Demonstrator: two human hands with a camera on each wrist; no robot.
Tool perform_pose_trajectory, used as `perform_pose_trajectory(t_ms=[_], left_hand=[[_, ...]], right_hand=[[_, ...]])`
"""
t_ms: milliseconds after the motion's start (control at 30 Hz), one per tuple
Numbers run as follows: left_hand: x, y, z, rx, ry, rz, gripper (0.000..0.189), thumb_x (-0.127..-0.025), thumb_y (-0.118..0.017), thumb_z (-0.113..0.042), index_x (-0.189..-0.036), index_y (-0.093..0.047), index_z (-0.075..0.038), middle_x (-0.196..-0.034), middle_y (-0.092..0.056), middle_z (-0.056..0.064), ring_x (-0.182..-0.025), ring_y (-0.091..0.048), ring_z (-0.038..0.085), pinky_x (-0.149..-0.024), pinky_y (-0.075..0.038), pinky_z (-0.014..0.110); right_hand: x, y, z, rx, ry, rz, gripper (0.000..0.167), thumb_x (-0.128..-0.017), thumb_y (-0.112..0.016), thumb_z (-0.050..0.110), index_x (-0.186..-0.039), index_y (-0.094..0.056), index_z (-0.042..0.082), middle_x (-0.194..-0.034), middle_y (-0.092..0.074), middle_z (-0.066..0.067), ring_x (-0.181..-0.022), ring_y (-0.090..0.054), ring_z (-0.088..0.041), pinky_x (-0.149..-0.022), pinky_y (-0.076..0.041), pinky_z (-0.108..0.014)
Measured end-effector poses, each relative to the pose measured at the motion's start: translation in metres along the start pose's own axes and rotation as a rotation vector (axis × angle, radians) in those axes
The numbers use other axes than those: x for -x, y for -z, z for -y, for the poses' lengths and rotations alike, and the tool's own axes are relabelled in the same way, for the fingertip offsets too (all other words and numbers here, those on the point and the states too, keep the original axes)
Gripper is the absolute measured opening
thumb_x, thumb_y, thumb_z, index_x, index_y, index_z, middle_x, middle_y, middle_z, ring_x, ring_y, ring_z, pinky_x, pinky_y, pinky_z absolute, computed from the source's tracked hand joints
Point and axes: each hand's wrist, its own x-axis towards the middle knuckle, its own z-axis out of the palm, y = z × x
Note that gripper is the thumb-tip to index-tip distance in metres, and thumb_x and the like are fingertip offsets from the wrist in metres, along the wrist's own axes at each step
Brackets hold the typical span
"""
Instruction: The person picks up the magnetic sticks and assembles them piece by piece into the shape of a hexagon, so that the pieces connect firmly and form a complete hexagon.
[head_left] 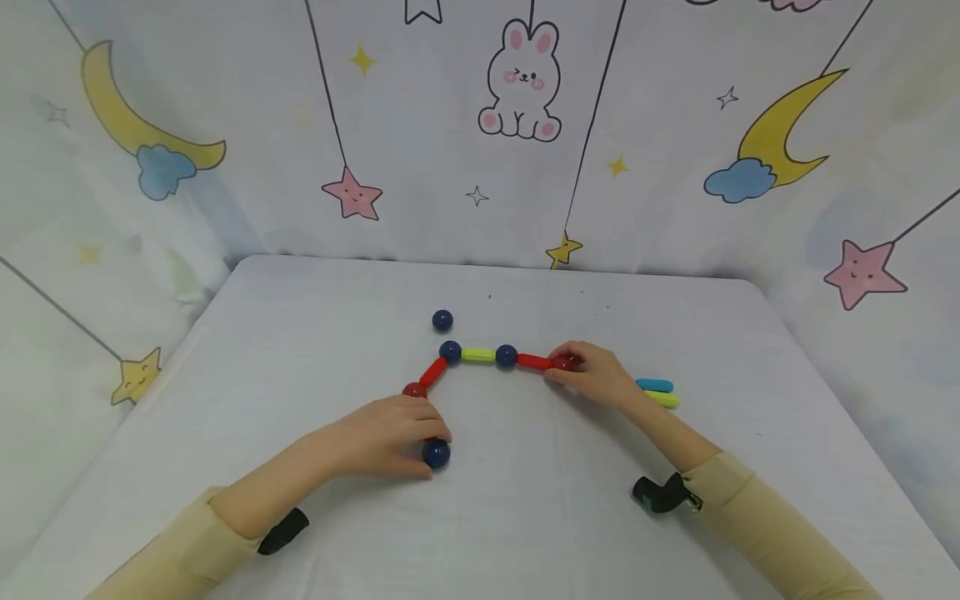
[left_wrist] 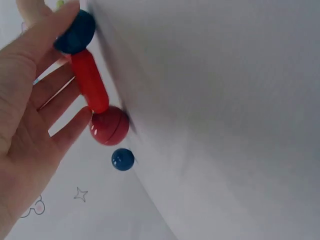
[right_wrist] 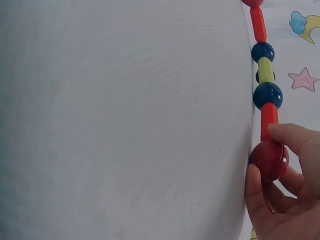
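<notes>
Now we are gripping the nearest blue ball (head_left: 436,453) of a chain of balls and rods (head_left: 478,355) with our left hand (head_left: 386,437), while our right hand (head_left: 592,375) is pinching the red ball (right_wrist: 267,161) at the right end. The chain is lying bent on the bench (head_left: 525,517). Beyond it, a loose blue ball (head_left: 442,320) is resting; two rods (head_left: 655,385) are lying beside our right forearm (head_left: 671,429).
</notes>
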Motion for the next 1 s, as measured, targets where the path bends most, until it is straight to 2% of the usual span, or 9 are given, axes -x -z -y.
perform_pose_trajectory(t_ms=[100,400,633,767,900,1000], left_hand=[[-0.003,-0.004,0.000,-0.011,0.016,0.012,0.036,-0.085,-0.076,-0.038,-0.113,-0.067,-0.018,-0.108,-0.064,-0.006,-0.104,-0.058,0.011,-0.094,-0.046,0.032],[-0.009,-0.014,-0.003,0.009,0.043,-0.008,0.038,-0.088,-0.070,-0.044,-0.116,-0.067,-0.018,-0.110,-0.066,-0.007,-0.107,-0.057,0.011,-0.100,-0.041,0.038],[-0.008,-0.015,-0.007,0.088,0.085,0.040,0.039,-0.088,-0.070,-0.045,-0.118,-0.066,-0.021,-0.112,-0.065,-0.011,-0.109,-0.056,0.009,-0.101,-0.040,0.036],[-0.010,-0.013,-0.009,0.083,0.095,0.058,0.039,-0.088,-0.068,-0.050,-0.116,-0.066,-0.023,-0.111,-0.064,-0.012,-0.106,-0.056,0.007,-0.100,-0.040,0.035],[-0.021,-0.006,-0.010,0.088,0.102,0.084,0.040,-0.090,-0.063,-0.054,-0.113,-0.069,-0.022,-0.105,-0.064,-0.012,-0.096,-0.056,0.005,-0.089,-0.045,0.028],[-0.040,0.002,-0.008,0.097,0.108,0.060,0.037,-0.092,-0.062,-0.049,-0.111,-0.071,-0.019,-0.104,-0.066,-0.008,-0.092,-0.058,0.007,-0.080,-0.049,0.024]], right_hand=[[0.000,0.000,-0.001,0.013,-0.002,0.008,0.032,-0.090,-0.070,0.026,-0.117,-0.065,0.010,-0.106,-0.062,-0.008,-0.099,-0.055,-0.027,-0.077,-0.049,-0.034],[0.002,0.001,0.000,0.005,-0.016,0.002,0.033,-0.089,-0.071,0.026,-0.118,-0.066,0.012,-0.111,-0.062,-0.007,-0.103,-0.057,-0.028,-0.086,-0.050,-0.042],[0.001,-0.003,0.002,-0.017,-0.008,-0.023,0.032,-0.088,-0.073,0.028,-0.115,-0.067,0.011,-0.110,-0.063,-0.007,-0.099,-0.058,-0.027,-0.080,-0.051,-0.037],[-0.001,-0.004,0.003,-0.010,0.006,-0.040,0.031,-0.088,-0.073,0.027,-0.113,-0.067,0.010,-0.107,-0.063,-0.007,-0.096,-0.057,-0.026,-0.076,-0.050,-0.034],[-0.001,-0.006,0.003,-0.014,0.001,-0.044,0.030,-0.088,-0.073,0.026,-0.112,-0.066,0.010,-0.105,-0.063,-0.007,-0.094,-0.056,-0.025,-0.073,-0.049,-0.032],[-0.002,-0.007,0.002,-0.014,0.004,-0.047,0.029,-0.088,-0.073,0.026,-0.111,-0.066,0.010,-0.104,-0.063,-0.007,-0.092,-0.056,-0.025,-0.072,-0.048,-0.031]])
